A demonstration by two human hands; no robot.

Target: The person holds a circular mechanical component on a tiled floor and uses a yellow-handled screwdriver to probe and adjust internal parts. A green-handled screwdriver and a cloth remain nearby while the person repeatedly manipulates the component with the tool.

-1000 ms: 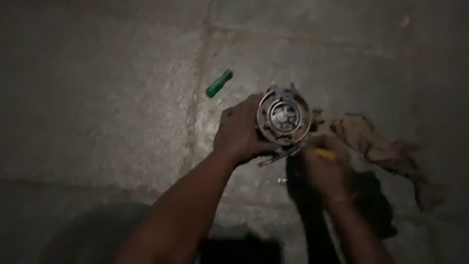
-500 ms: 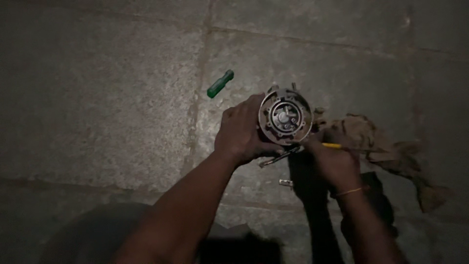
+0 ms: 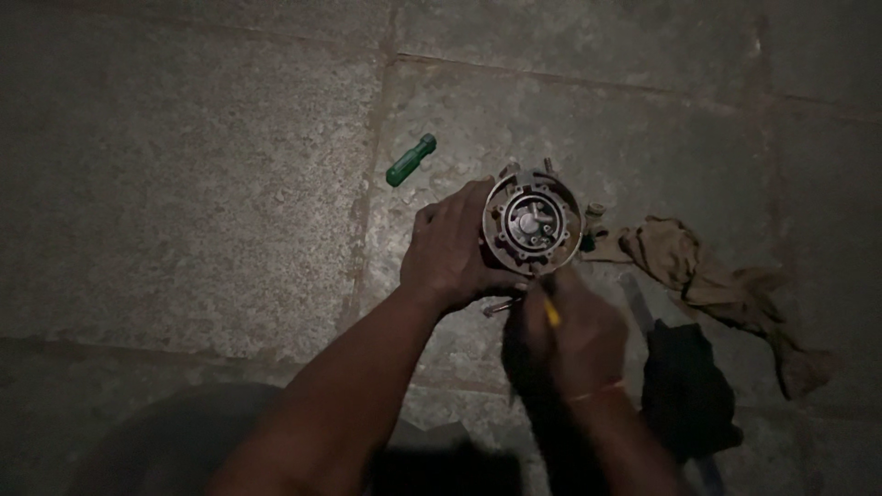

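I'm looking straight down at a dim stone floor (image 3: 184, 202), and both hands are in the middle of the view. My left hand (image 3: 450, 253) is clamped on the side of a round metal housing (image 3: 533, 220), fingers wrapped around its left rim, holding it face up just above the floor so I can see the rings and the small hub at its centre. My right hand (image 3: 565, 335) sits just below the housing, closed around a yellow-handled tool (image 3: 551, 312) whose tip points up at the housing's lower edge; I can't tell whether the tip is actually touching the metal. The two hands are close together, nearly meeting under the part. A small metal piece (image 3: 501, 308) pokes out between them, too dark to identify. Up and to the left, well apart, a green screwdriver handle (image 3: 410, 160) lies on the floor. To the right there's a crumpled brown rag (image 3: 707, 276), and a dark cloth (image 3: 684, 386) beside my right wrist.
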